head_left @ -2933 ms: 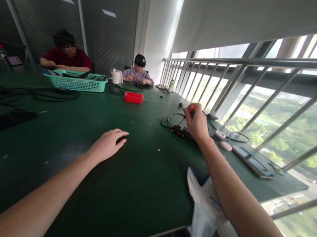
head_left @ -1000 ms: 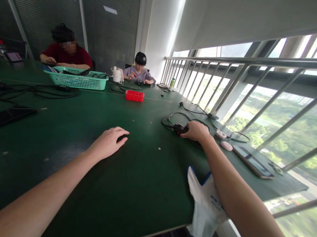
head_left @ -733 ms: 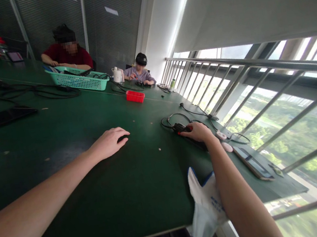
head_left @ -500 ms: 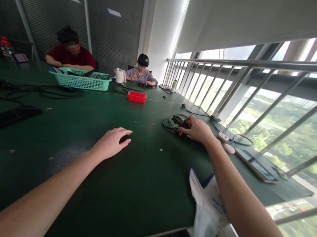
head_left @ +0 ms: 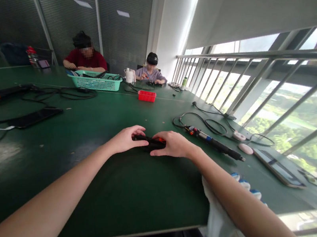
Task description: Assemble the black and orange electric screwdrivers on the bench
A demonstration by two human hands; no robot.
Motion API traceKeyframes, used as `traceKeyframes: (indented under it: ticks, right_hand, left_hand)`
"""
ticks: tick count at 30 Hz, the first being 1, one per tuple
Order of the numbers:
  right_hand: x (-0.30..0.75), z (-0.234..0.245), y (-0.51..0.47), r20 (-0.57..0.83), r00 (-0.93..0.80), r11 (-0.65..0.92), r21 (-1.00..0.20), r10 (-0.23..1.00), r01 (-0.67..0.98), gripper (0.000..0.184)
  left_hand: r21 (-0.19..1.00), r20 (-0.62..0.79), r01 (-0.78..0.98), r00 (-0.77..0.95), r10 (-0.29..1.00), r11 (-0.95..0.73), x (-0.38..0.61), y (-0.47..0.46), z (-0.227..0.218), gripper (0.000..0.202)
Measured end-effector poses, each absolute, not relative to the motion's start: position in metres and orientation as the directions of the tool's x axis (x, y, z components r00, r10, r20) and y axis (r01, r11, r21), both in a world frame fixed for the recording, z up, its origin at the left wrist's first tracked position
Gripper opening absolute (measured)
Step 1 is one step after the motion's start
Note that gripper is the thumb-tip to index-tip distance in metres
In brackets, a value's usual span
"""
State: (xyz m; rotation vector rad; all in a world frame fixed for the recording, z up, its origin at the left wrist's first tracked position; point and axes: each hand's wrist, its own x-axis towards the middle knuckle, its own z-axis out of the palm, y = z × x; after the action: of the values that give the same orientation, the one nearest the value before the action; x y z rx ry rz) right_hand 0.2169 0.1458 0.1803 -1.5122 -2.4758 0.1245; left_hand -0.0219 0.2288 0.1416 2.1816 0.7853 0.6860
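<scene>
Above the middle of the green table, a dark, elongated object with orange-red parts (head_left: 156,144) is held between my hands; its exact kind is hard to make out. My right hand (head_left: 172,143) grips its right end, thumb on the near side. The fingers of my left hand (head_left: 126,140) curl around the left end. Right of my right hand lies a black corded electric screwdriver (head_left: 221,147) with a blue band, its metal tip towards me. Under my right forearm hangs a white work glove with blue trim (head_left: 213,210) at the table edge.
Farther off stand a red tray (head_left: 147,96) and a turquoise basket (head_left: 97,83) of tools and cables. Two people sit across the table. A black tablet (head_left: 38,116) and cables lie left; a phone (head_left: 279,167) lies right, near the metal railing (head_left: 257,57).
My right hand has moved left from beside the screwdriver, bringing the dark object to the middle. My left hand has closed on its other end. The view has shifted slightly left.
</scene>
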Motion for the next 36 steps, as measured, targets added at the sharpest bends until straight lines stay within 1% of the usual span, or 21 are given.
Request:
traceKeyframes:
  ticks: [2, 4, 5, 6, 7, 8, 10, 12, 14, 17, 19, 22, 25, 27, 31, 33, 36]
  right_hand:
    - [0.228, 0.186, 0.143, 0.157, -0.453, 0.479, -0.240, 0.878, 0.844, 0.048]
    - [0.242, 0.191, 0.142, 0.201, -0.420, 0.464, -0.291, 0.885, 0.837, 0.044]
    - [0.251, 0.193, 0.143, 0.220, -0.387, 0.440, -0.305, 0.895, 0.844, 0.045]
    - [0.261, 0.194, 0.145, 0.229, -0.324, 0.382, -0.291, 0.918, 0.877, 0.045]
    - [0.272, 0.194, 0.148, 0.229, -0.240, 0.296, -0.254, 0.943, 0.921, 0.044]
    - [0.283, 0.193, 0.151, 0.200, -0.170, 0.211, -0.205, 0.965, 0.956, 0.044]
    - [0.305, 0.190, 0.156, 0.154, -0.067, 0.088, -0.133, 0.986, 0.987, 0.048]
    - [0.327, 0.189, 0.160, 0.131, -0.022, 0.039, -0.130, 0.991, 0.991, 0.051]
    - [0.349, 0.190, 0.160, 0.195, 0.059, -0.027, -0.162, 0.979, 0.986, 0.048]
    - [0.379, 0.194, 0.157, 0.341, 0.293, -0.247, -0.174, 0.893, 0.953, 0.037]
    - [0.391, 0.193, 0.155, 0.358, 0.365, -0.326, -0.164, 0.859, 0.931, 0.035]
    - [0.396, 0.185, 0.158, 0.312, 0.361, -0.331, -0.147, 0.879, 0.932, 0.033]
    - [0.390, 0.177, 0.166, 0.269, 0.358, -0.332, -0.137, 0.894, 0.933, 0.031]
    - [0.386, 0.173, 0.170, 0.254, 0.380, -0.356, -0.136, 0.889, 0.924, 0.030]
    - [0.379, 0.169, 0.174, 0.235, 0.464, -0.437, -0.158, 0.854, 0.885, 0.032]
    - [0.375, 0.168, 0.175, 0.231, 0.496, -0.467, -0.170, 0.837, 0.868, 0.035]
    - [0.368, 0.168, 0.176, 0.231, 0.501, -0.471, -0.176, 0.834, 0.865, 0.033]
  left_hand:
    - [0.776, 0.210, 0.324, 0.677, 0.705, -0.542, -0.024, 0.230, 0.143, 0.074]
    - [0.759, 0.201, 0.348, 0.679, 0.706, -0.550, -0.026, 0.229, 0.145, 0.086]
    - [0.730, 0.197, 0.375, 0.685, 0.701, -0.572, -0.026, 0.226, 0.145, 0.094]
    - [0.686, 0.194, 0.409, 0.694, 0.693, -0.601, -0.025, 0.223, 0.146, 0.100]
    - [0.630, 0.184, 0.446, 0.709, 0.680, -0.636, -0.023, 0.220, 0.146, 0.101]
    - [0.577, 0.167, 0.476, 0.726, 0.667, -0.663, -0.020, 0.216, 0.145, 0.097]
    - [0.509, 0.153, 0.469, 0.776, 0.612, -0.722, -0.014, 0.210, 0.143, 0.072]
    - [0.487, 0.186, 0.418, 0.808, 0.559, -0.767, -0.009, 0.209, 0.140, 0.051]
    - [0.493, 0.243, 0.385, 0.801, 0.548, -0.780, -0.008, 0.211, 0.138, 0.043]
    - [0.505, 0.316, 0.357, 0.770, 0.554, -0.785, -0.012, 0.221, 0.137, 0.038]
    - [0.499, 0.344, 0.364, 0.749, 0.566, -0.786, -0.017, 0.228, 0.138, 0.038]
    - [0.496, 0.343, 0.392, 0.731, 0.590, -0.775, -0.025, 0.233, 0.142, 0.037]
    - [0.507, 0.285, 0.449, 0.719, 0.634, -0.736, -0.031, 0.234, 0.147, 0.037]
    - [0.506, 0.220, 0.510, 0.703, 0.676, -0.696, -0.034, 0.233, 0.150, 0.045]
    - [0.473, 0.102, 0.607, 0.683, 0.723, -0.639, -0.039, 0.230, 0.157, 0.074]
    - [0.469, 0.085, 0.599, 0.701, 0.708, -0.649, -0.040, 0.229, 0.159, 0.078]
    - [0.467, 0.088, 0.572, 0.729, 0.679, -0.674, -0.039, 0.229, 0.158, 0.074]
